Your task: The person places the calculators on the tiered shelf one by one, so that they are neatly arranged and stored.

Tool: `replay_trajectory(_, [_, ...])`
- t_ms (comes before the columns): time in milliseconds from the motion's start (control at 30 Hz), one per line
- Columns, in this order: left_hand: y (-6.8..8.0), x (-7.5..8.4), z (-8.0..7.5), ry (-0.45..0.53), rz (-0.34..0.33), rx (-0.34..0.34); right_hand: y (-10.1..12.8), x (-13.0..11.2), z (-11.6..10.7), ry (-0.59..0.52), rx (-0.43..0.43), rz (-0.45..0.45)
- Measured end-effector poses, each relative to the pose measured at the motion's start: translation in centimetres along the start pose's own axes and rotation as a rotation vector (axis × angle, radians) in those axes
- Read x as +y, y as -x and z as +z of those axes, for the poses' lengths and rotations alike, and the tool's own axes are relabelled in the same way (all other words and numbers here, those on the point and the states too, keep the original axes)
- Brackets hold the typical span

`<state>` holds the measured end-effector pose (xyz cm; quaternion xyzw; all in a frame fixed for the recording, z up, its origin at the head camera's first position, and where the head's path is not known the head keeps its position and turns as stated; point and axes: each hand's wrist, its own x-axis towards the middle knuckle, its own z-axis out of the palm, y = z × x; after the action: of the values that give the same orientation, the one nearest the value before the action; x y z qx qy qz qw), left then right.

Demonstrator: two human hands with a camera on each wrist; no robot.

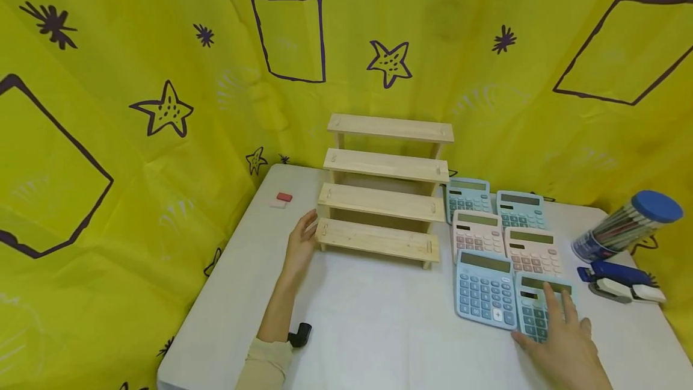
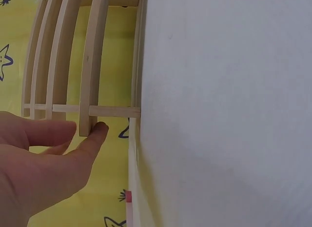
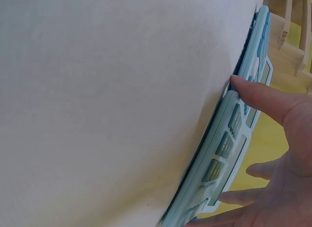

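At the left end of a stepped wooden rack (image 1: pixel 379 239), my left hand (image 1: pixel 300 242) has its fingertips against the lowest board (image 2: pixel 90 80). In the left wrist view its digits lie on both sides of that board's end, without a clear grip. My right hand (image 1: pixel 565 342) spreads over the front right blue calculator (image 1: pixel 533 312), covering its right part. The thumb touches the calculator's lower left corner in the right wrist view, beside the neighbouring blue calculator (image 1: pixel 485 287). Two pink calculators (image 1: pixel 477 233) lie behind, with two more blue calculators (image 1: pixel 520 209) at the back.
On the right stand a blue-lidded tub of pens or pencils (image 1: pixel 622 230), a blue stapler (image 1: pixel 619 272) and white staplers (image 1: pixel 612 289). A small red block (image 1: pixel 284 197) lies back left. A black bracket (image 1: pixel 300 334) sits by my left forearm. Yellow patterned cloth (image 1: pixel 216 77) hangs around the white table (image 1: pixel 379 318).
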<state>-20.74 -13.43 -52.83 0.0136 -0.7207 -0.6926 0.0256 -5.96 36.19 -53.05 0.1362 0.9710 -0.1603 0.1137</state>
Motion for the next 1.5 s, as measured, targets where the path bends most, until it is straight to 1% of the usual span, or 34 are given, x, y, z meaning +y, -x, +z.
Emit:
replay_trajectory(167, [-0.1,-0.2,0.0,0.041,-0.003,0.023,0.3,-0.2,-0.2,-0.009,-0.030,0.010])
replay_trajectory(300, [-0.1,-0.3,-0.1,0.073,-0.012,0.044,0.4,-0.5,-0.3,-0.018,-0.031,0.025])
replay_trajectory(433, [-0.3,-0.2,-0.1,0.082,-0.026,0.066,0.4,-0.9,-0.2,-0.035,-0.025,0.064])
replay_trajectory(533, [-0.5,-0.1,-0.1,0.081,-0.026,0.076,0.3,-1.2,-0.2,-0.058,-0.012,0.083])
replay_trajectory(767, [-0.8,0.0,0.0,0.095,-0.021,0.103,0.6,-1.8,-0.5,-0.097,0.037,0.076])
replay_trajectory(900, [-0.8,0.1,0.2,0.084,0.000,0.096,1.0,-2.3,-1.0,-0.111,0.065,0.104])
replay_trajectory(967, [-0.7,0.1,0.3,0.076,-0.001,0.094,1.1,-2.7,-1.5,-0.116,0.079,0.108])
replay_trajectory(1067, [-0.5,0.1,0.3,0.089,-0.014,0.098,1.3,-3.3,-2.6,-0.121,0.119,0.061])
replay_trajectory(1200, [-0.3,-0.1,0.3,0.118,-0.021,0.096,1.3,-4.4,-4.2,-0.126,0.210,-0.053])
replay_trajectory(1367, [-0.2,-0.4,0.3,0.125,-0.018,0.097,1.0,-7.0,-6.1,-0.147,0.310,-0.149])
replay_trajectory(1500, [-0.3,-0.6,0.5,0.103,-0.006,0.112,0.8,-9.4,-7.4,-0.146,0.359,-0.223])
